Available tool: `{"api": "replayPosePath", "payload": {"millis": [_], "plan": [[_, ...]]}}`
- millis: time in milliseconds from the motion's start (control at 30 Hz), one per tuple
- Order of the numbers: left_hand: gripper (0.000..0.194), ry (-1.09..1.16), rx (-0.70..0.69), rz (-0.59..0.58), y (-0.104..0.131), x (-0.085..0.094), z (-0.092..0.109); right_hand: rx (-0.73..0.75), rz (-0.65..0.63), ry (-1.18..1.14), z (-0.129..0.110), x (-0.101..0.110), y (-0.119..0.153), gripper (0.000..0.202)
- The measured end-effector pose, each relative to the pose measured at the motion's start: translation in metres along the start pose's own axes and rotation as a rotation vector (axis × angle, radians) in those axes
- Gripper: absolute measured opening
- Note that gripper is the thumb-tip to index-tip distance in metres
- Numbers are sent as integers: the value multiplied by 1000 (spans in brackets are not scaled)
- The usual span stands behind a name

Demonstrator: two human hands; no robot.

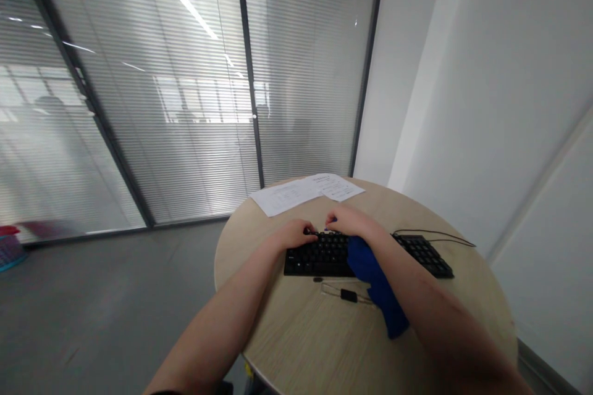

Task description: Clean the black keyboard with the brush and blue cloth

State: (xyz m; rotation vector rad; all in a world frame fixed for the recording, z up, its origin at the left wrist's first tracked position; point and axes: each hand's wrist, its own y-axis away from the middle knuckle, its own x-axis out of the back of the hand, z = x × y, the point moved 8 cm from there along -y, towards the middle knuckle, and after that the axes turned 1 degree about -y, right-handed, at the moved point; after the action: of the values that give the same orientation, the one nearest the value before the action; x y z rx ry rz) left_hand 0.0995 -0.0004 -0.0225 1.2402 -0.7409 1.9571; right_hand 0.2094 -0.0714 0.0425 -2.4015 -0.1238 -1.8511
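A black keyboard [319, 259] lies on the round wooden table, its middle partly covered by my right forearm and a blue cloth [370, 265]. My left hand [295, 234] is closed at the keyboard's upper left edge, the thumb over the top keys and the fingers curled at the back. Just right of it, above the back edge, my right hand [346, 220] pinches something small with a bluish tip, too small to name. The cloth hangs down beneath my right forearm. In front of the keyboard lie a small black piece [317, 279] and a thin wire-like tool with a black middle [349, 295].
Printed paper sheets [291, 195] lie at the table's [306, 333] far side. A black cable [440, 233] loops behind the keyboard's number pad. A white wall [486, 105] stands close on the right, and glass panels with blinds [185, 105] are behind. A basket [10, 250] sits at far left.
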Motion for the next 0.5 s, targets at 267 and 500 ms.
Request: {"api": "replayPosePath", "payload": {"millis": [267, 500], "plan": [[24, 26, -254, 45, 5, 11, 30, -17, 18, 45, 12, -18, 6, 18], [32, 32, -281, -7, 5, 6, 38, -39, 103, 78, 17, -42, 8, 22]]}}
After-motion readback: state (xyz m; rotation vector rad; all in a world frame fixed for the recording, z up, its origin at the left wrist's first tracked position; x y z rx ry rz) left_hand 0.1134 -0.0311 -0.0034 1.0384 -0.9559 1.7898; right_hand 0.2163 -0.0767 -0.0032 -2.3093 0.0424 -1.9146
